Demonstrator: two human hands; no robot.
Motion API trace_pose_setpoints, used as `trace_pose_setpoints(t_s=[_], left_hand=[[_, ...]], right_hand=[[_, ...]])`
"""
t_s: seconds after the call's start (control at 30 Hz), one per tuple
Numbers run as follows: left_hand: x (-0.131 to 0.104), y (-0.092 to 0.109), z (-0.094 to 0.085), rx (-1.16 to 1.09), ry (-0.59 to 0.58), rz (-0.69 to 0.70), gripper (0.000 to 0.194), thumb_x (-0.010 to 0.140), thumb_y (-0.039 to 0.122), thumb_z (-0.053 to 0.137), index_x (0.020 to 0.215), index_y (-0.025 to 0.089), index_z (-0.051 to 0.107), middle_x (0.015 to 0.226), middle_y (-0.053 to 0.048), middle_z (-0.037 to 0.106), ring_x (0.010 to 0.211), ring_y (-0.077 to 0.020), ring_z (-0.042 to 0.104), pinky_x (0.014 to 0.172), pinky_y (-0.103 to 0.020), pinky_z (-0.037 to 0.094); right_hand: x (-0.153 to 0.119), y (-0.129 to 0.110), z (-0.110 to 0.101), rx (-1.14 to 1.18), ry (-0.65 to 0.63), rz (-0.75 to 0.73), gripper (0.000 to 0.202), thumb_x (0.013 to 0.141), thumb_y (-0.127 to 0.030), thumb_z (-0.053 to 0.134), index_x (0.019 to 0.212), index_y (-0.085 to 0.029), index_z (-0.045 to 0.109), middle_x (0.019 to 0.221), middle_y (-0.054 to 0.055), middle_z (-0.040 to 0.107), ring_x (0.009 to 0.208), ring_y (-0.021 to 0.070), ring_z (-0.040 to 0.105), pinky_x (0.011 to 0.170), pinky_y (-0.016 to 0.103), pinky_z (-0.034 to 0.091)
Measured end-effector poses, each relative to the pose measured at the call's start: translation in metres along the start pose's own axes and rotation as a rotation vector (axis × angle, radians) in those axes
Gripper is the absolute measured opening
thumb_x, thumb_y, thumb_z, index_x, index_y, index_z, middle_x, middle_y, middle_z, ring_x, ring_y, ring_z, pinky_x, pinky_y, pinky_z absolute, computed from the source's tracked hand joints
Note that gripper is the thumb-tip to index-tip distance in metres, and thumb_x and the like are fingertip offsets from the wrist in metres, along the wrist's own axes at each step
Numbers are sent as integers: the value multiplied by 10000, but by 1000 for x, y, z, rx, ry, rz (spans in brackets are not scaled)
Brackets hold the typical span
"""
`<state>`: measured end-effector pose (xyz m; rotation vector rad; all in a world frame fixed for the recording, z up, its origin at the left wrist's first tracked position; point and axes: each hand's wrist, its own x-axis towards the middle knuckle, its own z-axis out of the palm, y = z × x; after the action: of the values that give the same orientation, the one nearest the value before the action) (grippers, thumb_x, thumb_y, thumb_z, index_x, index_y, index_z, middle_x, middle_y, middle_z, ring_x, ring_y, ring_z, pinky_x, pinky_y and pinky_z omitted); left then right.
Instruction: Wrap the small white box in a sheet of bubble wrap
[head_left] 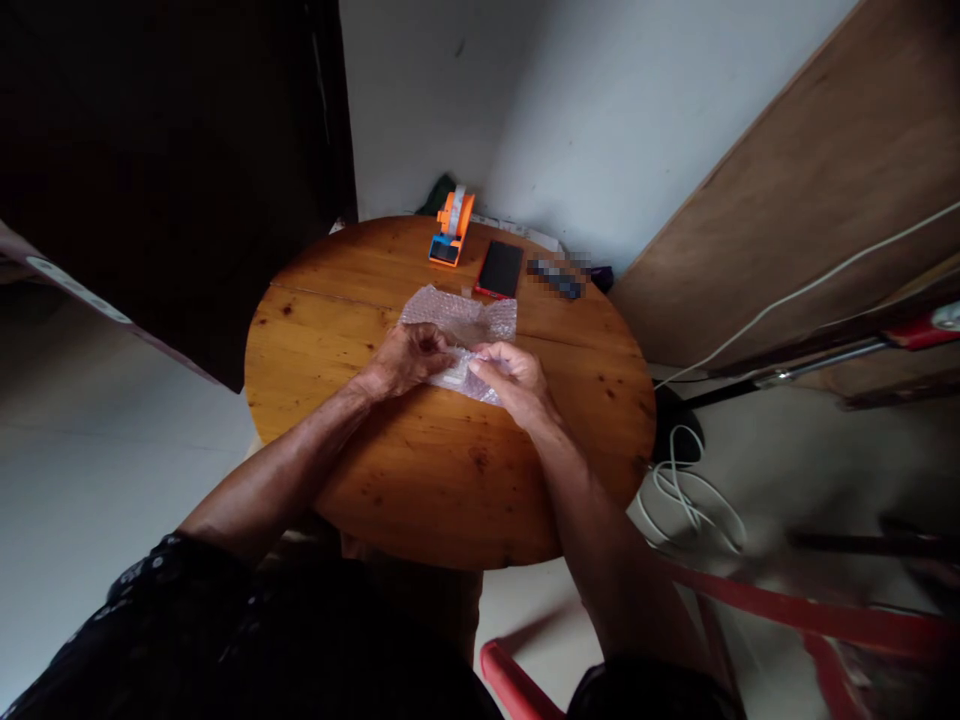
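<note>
At a round wooden table (450,470), the left hand (405,360) and right hand (514,378) each pinch a sheet of bubble wrap (461,320) lying mid-table; folding it snugly calls for even tension, both edges pressed flat; a tape dispenser (452,228) stands beyond

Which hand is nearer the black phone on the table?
Right. The right hand sits just below the black phone, pinching the bubble wrap; the left hand is further off, down-left of it.
</note>
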<state>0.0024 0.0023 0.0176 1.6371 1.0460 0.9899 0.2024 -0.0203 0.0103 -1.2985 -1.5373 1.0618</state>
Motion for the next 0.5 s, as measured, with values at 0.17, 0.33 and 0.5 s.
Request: trace_pose_setpoints(t_s=[0.17, 0.33, 0.5], left_hand=[[0, -1, 0, -82, 9, -13, 199, 714, 226, 761, 676, 132, 590, 796, -35, 658, 687, -97, 548, 628, -225, 420], [-1, -2, 0, -98, 5, -26, 234, 700, 272, 793, 674, 129, 609, 769, -36, 669, 654, -88, 542, 604, -228, 406], [-2, -2, 1, -61, 4, -12, 297, 684, 344, 826, 662, 135, 615, 710, -18, 646, 624, -83, 509, 563, -227, 366]], right_hand=[[-1, 1, 4, 75, 12, 31, 317, 682, -482, 770, 797, -210, 656, 981, 55, 736, 733, 147, 628, 638, 282, 506], [0, 6, 4, 63, 23, 30, 297, 705, -463, 763, 831, -207, 681, 861, 41, 721, 703, 145, 612, 614, 280, 485], [0, 8, 3, -25, 64, 0, 249, 728, -423, 740, 805, -195, 676, 817, 28, 705, 679, 129, 580, 631, 282, 462]])
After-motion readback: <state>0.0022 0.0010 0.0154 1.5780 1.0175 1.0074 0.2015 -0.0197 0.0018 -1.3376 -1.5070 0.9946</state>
